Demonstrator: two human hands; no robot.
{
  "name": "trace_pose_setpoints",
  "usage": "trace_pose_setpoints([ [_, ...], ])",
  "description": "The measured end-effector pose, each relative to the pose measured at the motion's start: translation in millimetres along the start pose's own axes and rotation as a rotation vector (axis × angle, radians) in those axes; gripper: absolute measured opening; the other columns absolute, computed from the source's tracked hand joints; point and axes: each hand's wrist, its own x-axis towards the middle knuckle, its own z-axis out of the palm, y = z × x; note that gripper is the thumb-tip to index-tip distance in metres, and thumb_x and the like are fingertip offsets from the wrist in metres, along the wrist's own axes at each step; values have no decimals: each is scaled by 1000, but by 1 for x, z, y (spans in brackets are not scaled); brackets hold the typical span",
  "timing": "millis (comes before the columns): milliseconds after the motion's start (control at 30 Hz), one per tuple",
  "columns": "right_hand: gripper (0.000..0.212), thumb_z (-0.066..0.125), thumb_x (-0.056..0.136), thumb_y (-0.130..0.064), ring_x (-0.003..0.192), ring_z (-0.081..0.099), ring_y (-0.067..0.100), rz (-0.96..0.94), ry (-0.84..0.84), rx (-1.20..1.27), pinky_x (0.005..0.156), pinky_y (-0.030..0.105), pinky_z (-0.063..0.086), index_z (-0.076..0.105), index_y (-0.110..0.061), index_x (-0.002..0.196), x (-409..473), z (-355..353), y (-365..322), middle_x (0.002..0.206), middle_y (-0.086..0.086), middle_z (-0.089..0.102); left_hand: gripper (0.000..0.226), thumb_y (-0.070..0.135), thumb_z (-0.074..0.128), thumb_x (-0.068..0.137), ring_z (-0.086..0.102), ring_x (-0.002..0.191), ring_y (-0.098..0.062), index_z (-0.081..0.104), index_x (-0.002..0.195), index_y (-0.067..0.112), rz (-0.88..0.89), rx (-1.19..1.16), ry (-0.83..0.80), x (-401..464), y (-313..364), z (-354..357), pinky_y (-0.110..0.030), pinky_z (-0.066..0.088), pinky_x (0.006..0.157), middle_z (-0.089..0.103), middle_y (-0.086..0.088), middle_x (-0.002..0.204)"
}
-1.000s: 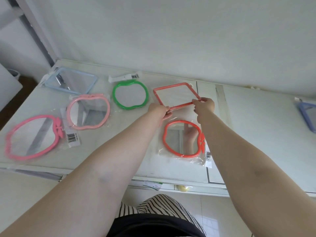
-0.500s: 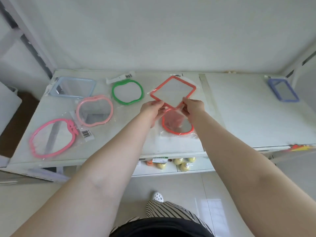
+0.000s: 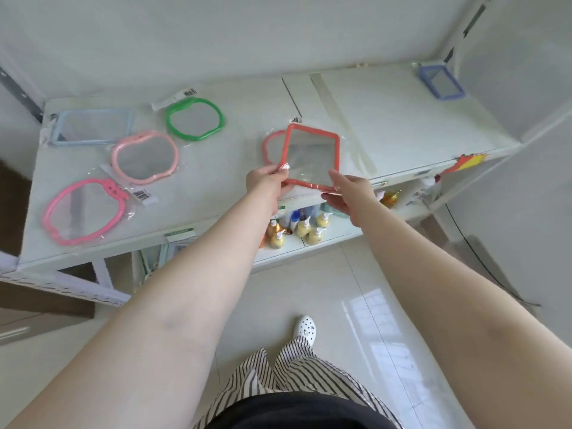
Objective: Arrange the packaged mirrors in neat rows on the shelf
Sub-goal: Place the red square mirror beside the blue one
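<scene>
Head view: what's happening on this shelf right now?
A person is sorting packaged mirrors on a white shelf. Both hands hold the red square mirror by its near corners, the left hand at one and the right hand at the other, above a red round mirror it partly hides. A light blue mirror, a green one and two pink ones lie to the left; a blue mirror lies far right.
</scene>
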Motion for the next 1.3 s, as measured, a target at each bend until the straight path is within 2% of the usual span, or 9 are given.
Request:
trace_pose_setpoints([
  [100,17,69,87,-16,56,69,13,-50,39,70,56,20,56,64,-5,99,-19,-39,18,79,10,71,37,-8,59,87,65,94,-27,58,124,-3,-10,30,-48,-16,-26,24,-36,54,92,63,-17,107],
  [167,15,68,86,-8,59,69,16,-68,71,108,61,21,58,63,-1,98,-27,-66,26,76,11,69,37,-8,59,87,66,85,-23,58,123,-2,-29,46,-93,-26,-43,39,-33,55,87,64,-16,104],
  [267,21,68,86,-6,54,68,12,-83,121,130,59,20,58,61,4,104,-34,-110,35,74,12,68,36,-7,59,87,66,75,-17,58,123,0,-69,90,-167,-39,-66,68,-28,56,79,66,-13,99],
  [433,34,69,84,-4,56,66,14,-66,230,153,67,26,61,57,7,114,-35,-196,59,73,13,68,35,-3,61,87,66,84,-17,61,121,5,-95,206,-242,-64,-119,128,-22,56,78,67,-7,101],
  [600,26,71,82,-5,55,69,9,-65,287,170,61,19,59,62,0,106,-30,-286,78,78,9,69,36,-3,60,87,61,75,-8,60,122,7,-135,219,-239,-87,-183,192,-15,50,72,66,-2,91],
  [867,28,67,84,-1,72,70,19,-56,282,156,73,25,60,64,1,111,-18,-392,76,97,15,68,35,-6,61,86,64,78,-10,61,119,5,-134,202,-234,-108,-242,272,-13,53,57,66,-1,90],
  [967,21,67,84,-1,75,69,21,-63,279,164,73,24,60,67,-1,104,-6,-409,69,94,15,69,34,-5,62,85,66,82,-12,61,117,5,-109,208,-250,-104,-242,295,-13,54,61,68,-3,93],
  [1167,10,68,82,-1,61,68,12,-62,304,178,67,19,59,70,-9,88,32,-428,44,79,7,69,33,-7,58,86,64,71,-13,61,118,2,-73,214,-252,-78,-233,339,-15,54,56,67,-3,86],
  [1300,17,68,81,-1,56,63,10,-88,348,154,63,17,58,68,-17,74,66,-439,13,73,6,67,33,-7,56,87,63,72,-11,61,117,5,-79,219,-265,-51,-221,375,-18,54,71,67,-1,86],
])
